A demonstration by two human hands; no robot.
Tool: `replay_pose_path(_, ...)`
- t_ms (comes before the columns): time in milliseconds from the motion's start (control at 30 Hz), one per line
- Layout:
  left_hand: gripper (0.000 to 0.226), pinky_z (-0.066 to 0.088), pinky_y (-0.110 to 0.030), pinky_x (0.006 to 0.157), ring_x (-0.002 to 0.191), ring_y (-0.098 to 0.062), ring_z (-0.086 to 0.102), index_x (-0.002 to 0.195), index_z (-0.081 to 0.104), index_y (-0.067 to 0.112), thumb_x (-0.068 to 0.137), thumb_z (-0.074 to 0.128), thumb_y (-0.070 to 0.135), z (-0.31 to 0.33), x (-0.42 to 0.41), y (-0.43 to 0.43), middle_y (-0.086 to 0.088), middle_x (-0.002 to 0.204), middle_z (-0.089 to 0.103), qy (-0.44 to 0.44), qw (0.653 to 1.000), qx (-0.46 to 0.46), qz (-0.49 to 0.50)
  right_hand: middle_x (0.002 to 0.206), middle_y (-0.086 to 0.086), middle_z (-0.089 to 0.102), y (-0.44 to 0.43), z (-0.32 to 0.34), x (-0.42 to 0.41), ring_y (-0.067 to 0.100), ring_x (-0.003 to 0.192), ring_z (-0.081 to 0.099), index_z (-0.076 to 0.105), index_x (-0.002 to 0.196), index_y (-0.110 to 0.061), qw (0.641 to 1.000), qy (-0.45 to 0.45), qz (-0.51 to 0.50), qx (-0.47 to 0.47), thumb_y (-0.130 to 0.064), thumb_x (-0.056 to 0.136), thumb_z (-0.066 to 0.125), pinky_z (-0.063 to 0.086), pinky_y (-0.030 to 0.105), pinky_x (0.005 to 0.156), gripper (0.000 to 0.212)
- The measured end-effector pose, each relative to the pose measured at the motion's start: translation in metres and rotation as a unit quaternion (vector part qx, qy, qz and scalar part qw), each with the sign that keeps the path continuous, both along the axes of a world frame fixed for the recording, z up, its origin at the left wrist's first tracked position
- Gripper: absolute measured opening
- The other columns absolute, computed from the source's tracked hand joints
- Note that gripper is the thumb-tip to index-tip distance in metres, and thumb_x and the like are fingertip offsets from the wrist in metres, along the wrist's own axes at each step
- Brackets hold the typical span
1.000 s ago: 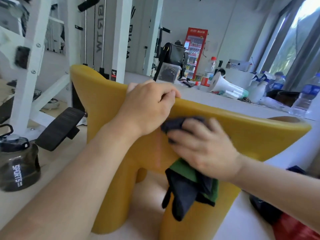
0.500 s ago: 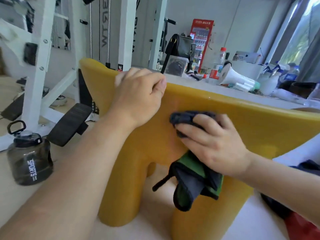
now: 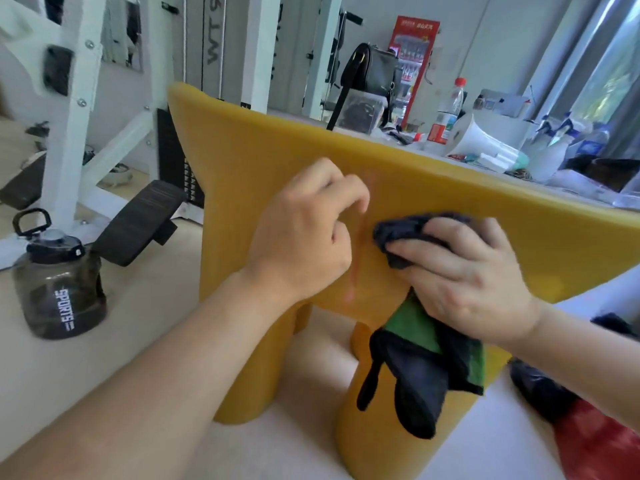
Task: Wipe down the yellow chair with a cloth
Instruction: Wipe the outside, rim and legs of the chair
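Clutching one bunched grey-green cloth (image 3: 419, 375), my right grip (image 3: 464, 275) presses the smooth yellow plastic chair (image 3: 263, 161); my left grip (image 3: 304, 237) curls empty.

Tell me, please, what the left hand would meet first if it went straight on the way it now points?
The yellow chair: the left hand, fingers curled, points at its broad side panel, just left of the cloth. It may be touching it; depth is unclear.

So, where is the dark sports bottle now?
Head view, far left: the dark translucent sports bottle stands on the pale floor, left of the yellow plastic chair.
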State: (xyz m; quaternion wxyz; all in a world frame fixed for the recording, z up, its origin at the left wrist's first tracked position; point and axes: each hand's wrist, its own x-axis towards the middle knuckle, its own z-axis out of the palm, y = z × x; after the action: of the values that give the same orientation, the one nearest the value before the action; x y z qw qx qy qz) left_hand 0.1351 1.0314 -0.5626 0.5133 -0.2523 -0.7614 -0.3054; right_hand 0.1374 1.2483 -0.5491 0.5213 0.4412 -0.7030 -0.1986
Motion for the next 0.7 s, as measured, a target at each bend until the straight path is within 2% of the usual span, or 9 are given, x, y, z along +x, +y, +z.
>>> replay_pose_path(67, 0.033, 0.046, -0.039, 0.059, 0.075, -0.02, 0.048, 0.074, 0.067, 0.014, 0.066, 0.043, -0.008, -0.022, -0.002, -0.003, -0.002, 0.078, 0.054, -0.066, 0.995, -0.068, -0.011, 0.112, -0.003, 0.071, -0.003, -0.049, -0.015, 0.025, 0.109, 0.048, 0.069, 0.074, -0.017, 0.998, -0.053, -0.01, 0.024, -0.013, 0.095, 0.05, 0.026, 0.037, 0.066, 0.028)
replay_pose_path(167, 0.041, 0.048, -0.039, 0.075, 0.085, -0.017, 0.05, 0.076, 0.071, 0.024, 0.074, 0.044, -0.007, -0.049, -0.003, -0.015, 0.004, 0.086, 0.058, -0.26, 0.96, -0.108, -0.01, 0.115, -0.001, 0.067, -0.004, -0.108, -0.034, 0.026, 0.114, 0.045, 0.071, 0.084, -0.016, 0.988, -0.115, -0.048, 0.086, -0.013, 0.094, 0.046, 0.03, 0.038, 0.071, 0.027)
replay_pose_path(233, 0.045, 0.05, -0.035, 0.079, 0.087, -0.015, 0.056, 0.078, 0.07, 0.031, 0.077, 0.042, -0.004, -0.064, -0.002, -0.017, 0.008, 0.093, 0.061, -0.392, 0.915, -0.1, -0.011, 0.118, -0.001, 0.065, -0.007, -0.129, -0.041, 0.026, 0.117, 0.043, 0.073, 0.09, -0.017, 0.98, -0.125, -0.086, 0.131, -0.015, 0.092, 0.04, 0.032, 0.038, 0.076, 0.033)
replay_pose_path(300, 0.05, 0.051, -0.029, 0.077, 0.087, -0.014, 0.06, 0.079, 0.07, 0.033, 0.079, 0.036, -0.004, -0.078, -0.001, -0.011, 0.007, 0.094, 0.065, -0.511, 0.857, -0.05, -0.04, 0.121, -0.003, 0.062, -0.013, -0.135, -0.042, 0.026, 0.118, 0.041, 0.073, 0.095, -0.019, 0.972, -0.141, -0.123, 0.145, -0.018, 0.089, 0.035, 0.032, 0.037, 0.078, 0.039)
replay_pose_path(400, 0.052, 0.045, -0.022, 0.062, 0.078, -0.016, 0.059, 0.11, 0.063, 0.028, 0.085, 0.034, -0.007, -0.096, 0.001, 0.007, -0.007, 0.102, 0.066, -0.652, 0.744, -0.028, -0.145, 0.125, -0.003, 0.06, -0.007, -0.123, -0.032, 0.026, 0.116, 0.043, 0.072, 0.103, -0.022, 0.964, -0.15, -0.151, 0.16, -0.021, 0.087, 0.038, 0.035, 0.034, 0.078, 0.038)
replay_pose_path(467, 0.058, 0.044, -0.022, 0.061, 0.079, -0.017, 0.058, 0.13, 0.049, 0.03, 0.088, 0.038, -0.009, -0.101, 0.001, 0.016, -0.014, 0.117, 0.06, -0.692, 0.691, -0.081, -0.195, 0.125, -0.003, 0.061, 0.012, -0.104, -0.016, 0.026, 0.111, 0.045, 0.071, 0.108, -0.02, 0.969, -0.136, -0.155, 0.139, -0.017, 0.088, 0.043, 0.036, 0.033, 0.075, 0.034)
replay_pose_path(533, 0.066, 0.046, -0.025, 0.065, 0.083, -0.018, 0.058, 0.138, 0.041, 0.033, 0.086, 0.044, -0.009, -0.102, -0.002, 0.017, -0.013, 0.124, 0.055, -0.693, 0.683, -0.104, -0.209, 0.124, -0.002, 0.063, 0.034, -0.085, 0.001, 0.026, 0.107, 0.048, 0.07, 0.109, -0.019, 0.975, -0.13, -0.153, 0.091, -0.012, 0.088, 0.052, 0.036, 0.033, 0.072, 0.029)
replay_pose_path(600, 0.069, 0.048, -0.029, 0.068, 0.086, -0.02, 0.06, 0.139, 0.039, 0.036, 0.084, 0.049, -0.007, -0.106, -0.007, 0.015, -0.011, 0.124, 0.055, -0.694, 0.681, -0.054, -0.227, 0.124, -0.001, 0.065, 0.042, -0.073, 0.01, 0.027, 0.106, 0.05, 0.071, 0.109, -0.018, 0.978, -0.123, -0.155, 0.072, -0.01, 0.085, 0.058, 0.038, 0.033, 0.072, 0.028)
replay_pose_path(700, 0.063, 0.054, -0.025, 0.069, 0.089, -0.016, 0.065, 0.14, 0.036, 0.036, 0.089, 0.052, 0.002, -0.111, -0.011, 0.018, -0.009, 0.128, 0.053, -0.701, 0.661, 0.038, -0.265, 0.128, 0.003, 0.061, 0.023, -0.085, -0.002, 0.03, 0.109, 0.051, 0.068, 0.114, -0.017, 0.973, -0.141, -0.153, 0.096, -0.014, 0.082, 0.06, 0.046, 0.036, 0.073, 0.033)
